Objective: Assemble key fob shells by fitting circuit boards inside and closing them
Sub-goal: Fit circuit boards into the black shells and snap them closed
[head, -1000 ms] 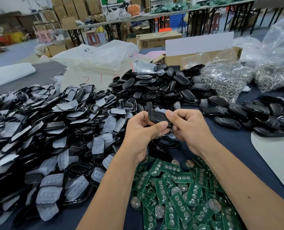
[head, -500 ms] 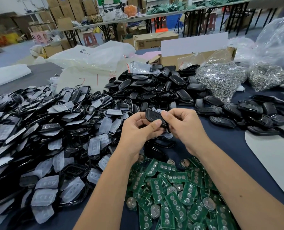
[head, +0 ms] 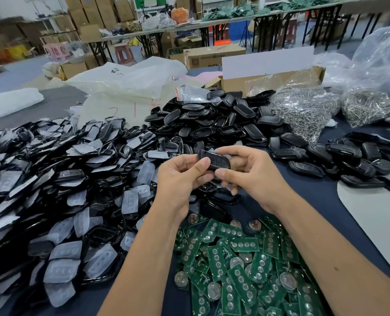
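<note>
Head view: green circuit boards (head: 239,277) heaped bottom centre on the counter (head: 321,201). Left hand (head: 180,176) and right hand (head: 255,176) both pinch a black key fob shell (head: 214,161) mid-frame, underside hidden. Clear bags (head: 303,110) upper right hold metal rings, cut off.

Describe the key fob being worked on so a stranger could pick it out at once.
Start at the heap of green circuit boards nearest the camera and follow both forearms up. Above it, the left hand and right hand grip one black key fob. It alone is lifted clear of the piles, button face up.
</note>
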